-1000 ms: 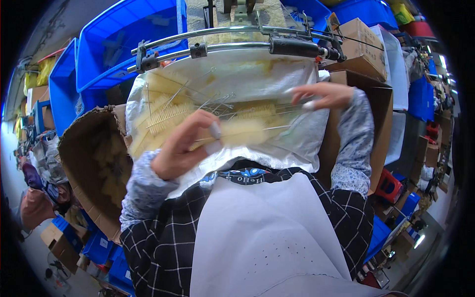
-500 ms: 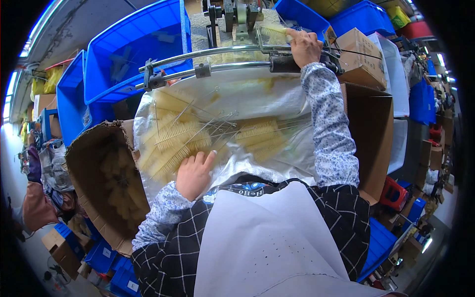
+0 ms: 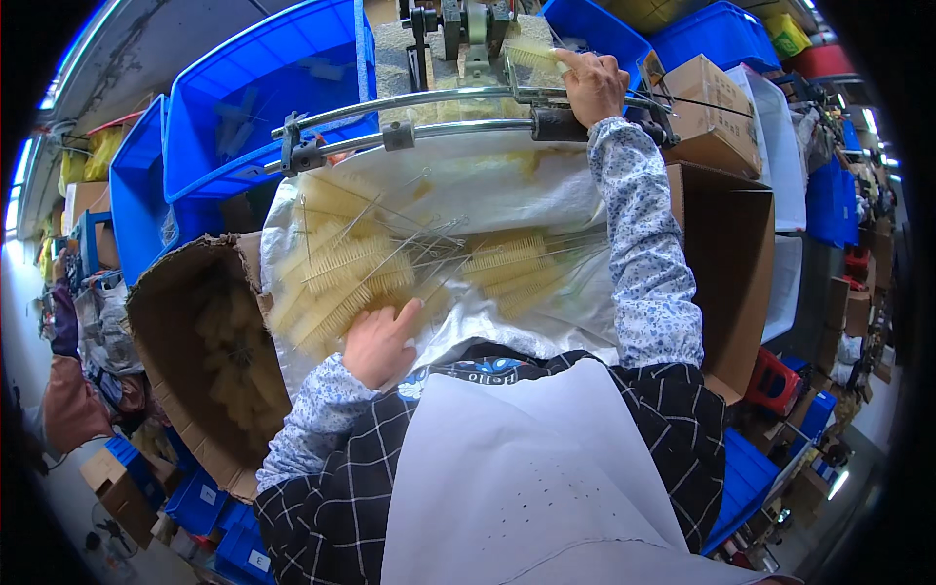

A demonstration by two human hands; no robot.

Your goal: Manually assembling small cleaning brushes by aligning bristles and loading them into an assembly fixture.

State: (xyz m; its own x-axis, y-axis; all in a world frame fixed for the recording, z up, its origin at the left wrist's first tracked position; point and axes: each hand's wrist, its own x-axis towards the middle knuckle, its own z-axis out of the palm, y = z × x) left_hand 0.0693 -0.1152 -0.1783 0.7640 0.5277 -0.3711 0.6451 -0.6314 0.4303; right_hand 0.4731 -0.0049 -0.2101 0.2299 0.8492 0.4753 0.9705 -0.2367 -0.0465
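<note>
At the far right of the machine, my right hand [image 3: 595, 88] is closed, its fingers pinching the end of a bottle brush [image 3: 531, 55] with pale yellow bristles; its wire handle is mostly hidden by the hand. A steel bar frame [image 3: 448, 135] runs beneath that hand. Nearer my body, my left hand [image 3: 378, 346] lies open at the lower edge of a pile of yellow bottle brushes [image 3: 351, 268], fingers stretched out and holding nothing. More brushes [image 3: 507, 268] lie to its right, with their looped wire handles crossing in the middle. A white plastic sheet [image 3: 468, 195] lies under them.
A cardboard box [image 3: 166, 361] with more brushes stands at left, below a large blue bin [image 3: 185, 127]. The machine head [image 3: 475, 39] sits at the back. Another cardboard box [image 3: 726, 263] stands open at right. A co-worker's sleeve [image 3: 73, 400] shows at far left.
My right hand and the brush in it have shifted slightly up and left by the machine. My left hand stays by the pile, its fingers barely moved.
</note>
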